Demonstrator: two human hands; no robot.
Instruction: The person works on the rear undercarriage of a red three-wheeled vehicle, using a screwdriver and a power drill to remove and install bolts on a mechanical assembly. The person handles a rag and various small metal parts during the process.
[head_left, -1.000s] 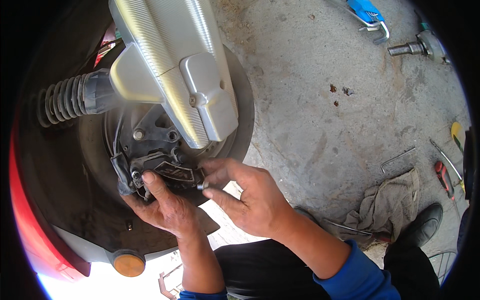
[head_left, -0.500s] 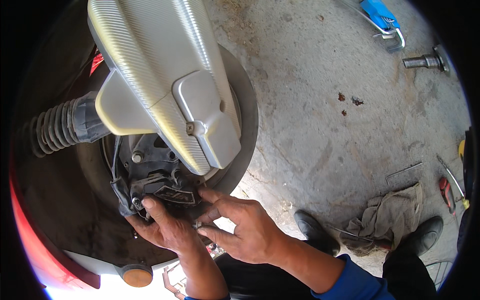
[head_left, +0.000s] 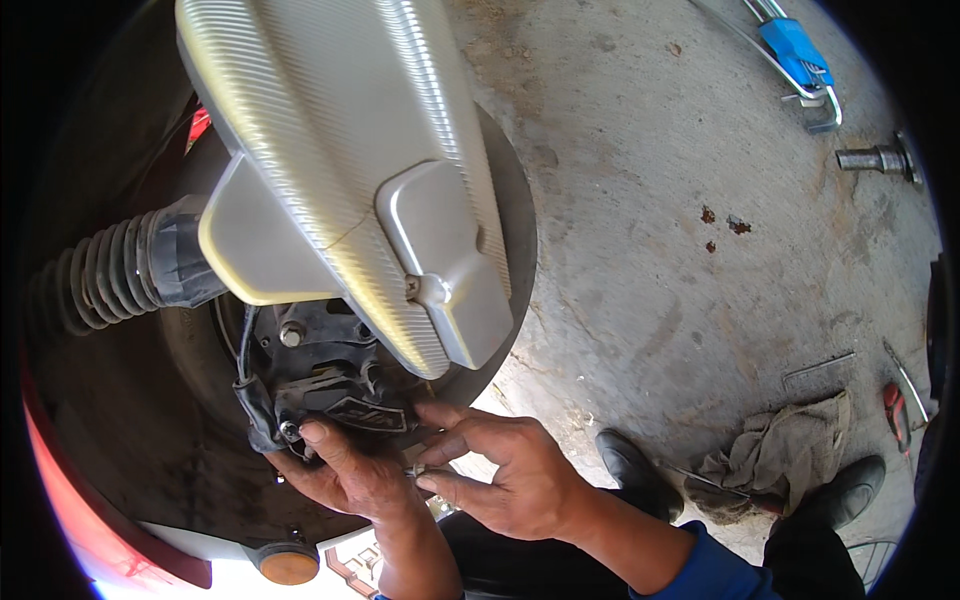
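Observation:
A black brake caliper (head_left: 368, 413) with a dark badge-like cover sits by the wheel, below a ribbed silver cover (head_left: 300, 130). My left hand (head_left: 362, 484) is closed round the caliper's lower left edge. Its thumb rests beside a shiny bolt (head_left: 289, 430), and its other fingers are partly hidden behind. Between the thumb and a finger of my right hand (head_left: 520, 470) is a small metal bolt-like piece (head_left: 412, 472), close to the heel of my left hand. The right index finger reaches up to the caliper's right end.
A ribbed rubber boot (head_left: 110, 265) and the black tyre (head_left: 518, 220) surround the work. On the concrete floor lie a blue-held hex key set (head_left: 795, 55), a metal shaft (head_left: 875, 159), a grey rag (head_left: 790, 445), red-handled pliers (head_left: 893, 408) and a thin bent rod (head_left: 820, 369).
The whole view has shifted, so the wheel, tools and hands appear lower and farther right. Both hands keep nearly the same grip at the caliper.

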